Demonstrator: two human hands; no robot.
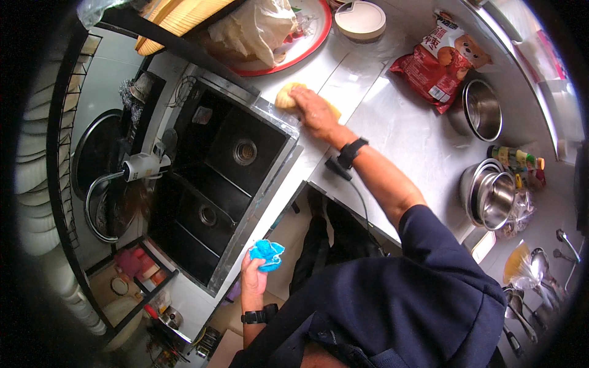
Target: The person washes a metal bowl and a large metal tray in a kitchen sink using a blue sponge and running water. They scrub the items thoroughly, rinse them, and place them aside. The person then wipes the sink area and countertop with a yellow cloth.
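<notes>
My right hand [315, 110] presses a yellow cloth or sponge [286, 95] onto the white countertop [386, 133], just beyond the corner of the sink. Parts of the yellow piece show on both sides of the fingers. A crumpled blue cloth [267, 255] is gripped in my left hand [253, 276], held up near the front edge of the counter. The black double-bowl sink [221, 142] lies to the left of both hands. I see no water in its bowls.
A faucet [145, 166] stands behind the sink. Above my right hand is a red-rimmed tray [317, 41]. On the right are a red snack bag [432, 69], steel bowls [497, 200] and hanging utensils [538, 267]. A black cord [361, 195] crosses the counter edge.
</notes>
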